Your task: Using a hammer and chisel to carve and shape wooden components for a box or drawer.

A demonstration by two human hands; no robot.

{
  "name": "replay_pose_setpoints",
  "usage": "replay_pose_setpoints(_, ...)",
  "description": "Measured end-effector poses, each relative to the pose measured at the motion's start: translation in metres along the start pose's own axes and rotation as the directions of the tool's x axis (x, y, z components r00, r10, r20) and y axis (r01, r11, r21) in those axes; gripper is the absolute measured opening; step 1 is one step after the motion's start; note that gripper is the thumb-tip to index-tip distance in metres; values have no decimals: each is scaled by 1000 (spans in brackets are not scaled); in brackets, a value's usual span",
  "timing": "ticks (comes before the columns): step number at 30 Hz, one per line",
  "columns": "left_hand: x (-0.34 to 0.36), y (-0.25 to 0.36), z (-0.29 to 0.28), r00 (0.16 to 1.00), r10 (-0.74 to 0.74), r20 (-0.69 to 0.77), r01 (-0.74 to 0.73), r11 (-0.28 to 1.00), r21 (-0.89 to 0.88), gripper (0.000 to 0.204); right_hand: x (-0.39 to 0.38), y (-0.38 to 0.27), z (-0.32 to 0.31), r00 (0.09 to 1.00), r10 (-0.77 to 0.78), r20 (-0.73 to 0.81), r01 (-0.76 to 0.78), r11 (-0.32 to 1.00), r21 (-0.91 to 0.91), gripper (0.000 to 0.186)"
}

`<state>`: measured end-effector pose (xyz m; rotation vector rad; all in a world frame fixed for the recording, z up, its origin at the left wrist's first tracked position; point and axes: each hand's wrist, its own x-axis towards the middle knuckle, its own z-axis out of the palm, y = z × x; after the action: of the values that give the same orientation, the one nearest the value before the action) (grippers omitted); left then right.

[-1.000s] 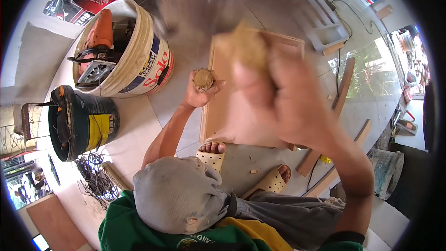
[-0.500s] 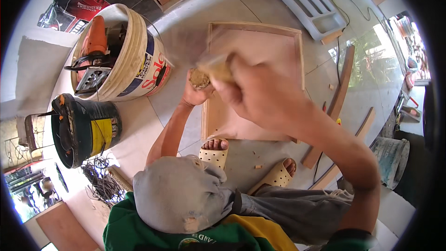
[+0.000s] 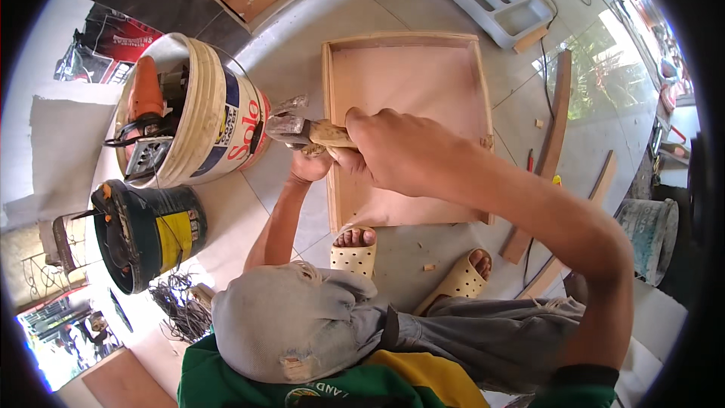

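Note:
My right hand [image 3: 400, 149] is closed around the wooden handle of a hammer [image 3: 291, 130]. The hammer's metal head sits right above my left hand [image 3: 308, 168], which is wrapped around a tool with a round, battered end. That end is now mostly covered by the hammer head, and the tool's lower part is out of sight. Beneath both hands, at its left side, lies a shallow wooden box [image 3: 423, 79] with a low rim, flat on the tiled floor. My feet, in cream clogs [image 3: 353, 258], rest at its near edge.
To the left stand a white bucket [image 3: 202, 117] of power tools and a dark bucket [image 3: 143, 233]. A grey plastic cutlery tray [image 3: 491, 4] lies far right. Wood strips [image 3: 557, 121], a cord and a red-handled tool [image 3: 530, 160] lie on the right. Tangled wire [image 3: 181, 308] is near left.
The hammer, blurred and raised before, has come down and left over my left hand, hiding the tool's round end. My left hand still grips the tool. The view has shifted slightly.

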<state>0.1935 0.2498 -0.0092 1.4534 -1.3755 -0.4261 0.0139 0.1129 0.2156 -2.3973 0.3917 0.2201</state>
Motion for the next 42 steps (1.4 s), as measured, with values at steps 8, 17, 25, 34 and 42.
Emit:
replay_pose_setpoints(8,-10,1,11,967,-207,-146,78,792,-605,24,-11,-27,-25,955,-199,-222,245,948,202,37)
replay_pose_setpoints(17,19,53,8,971,-209,-113,150,910,-387,7,3,20,4,992,-49,-112,54,998,39,39)
replay_pose_setpoints(25,34,75,-23,960,-278,19,274,929,-249,40,46,117,80,805,486,-342,-259,805,533,42)
replay_pose_setpoints(34,33,35,-85,970,-153,-187,-12,741,-671,122,10,199,176,733,660,-166,-208,449,869,43)
replay_pose_setpoints(42,10,80,6,956,-275,-101,267,960,-86,23,20,202,182,749,655,-99,-200,366,909,41)
